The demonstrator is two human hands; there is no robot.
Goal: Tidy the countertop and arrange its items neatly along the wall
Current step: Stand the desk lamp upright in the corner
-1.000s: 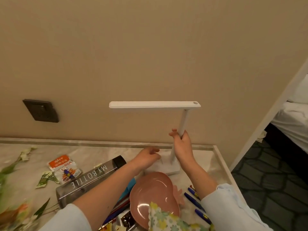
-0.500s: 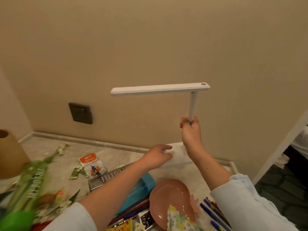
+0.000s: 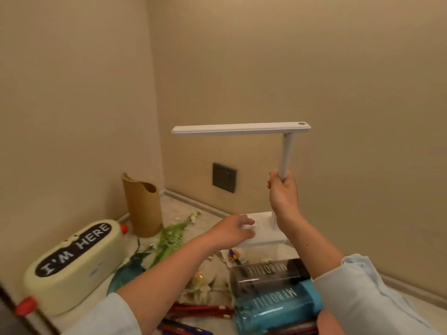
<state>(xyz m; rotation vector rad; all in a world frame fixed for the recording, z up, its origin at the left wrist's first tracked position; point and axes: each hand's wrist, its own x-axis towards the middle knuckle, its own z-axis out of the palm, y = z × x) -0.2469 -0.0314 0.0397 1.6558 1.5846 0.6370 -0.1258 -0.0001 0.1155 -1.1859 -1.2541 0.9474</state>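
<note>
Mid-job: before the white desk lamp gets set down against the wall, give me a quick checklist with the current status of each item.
1. Right hand closed around the stem of the white desk lamp: ok.
2. Left hand steadying the lamp's flat white base: ok, fingers rest on it.
3. Lamp upright, head bar level: ok.
4. Base clear of the marble countertop: cannot tell, the underside is hidden.
5. Dark wall socket left uncovered: ok for now, it sits left of the base.
6. Landing strip along the wall free: not ok, green artificial flower stems and a small snack packet lie nearby.
</note>
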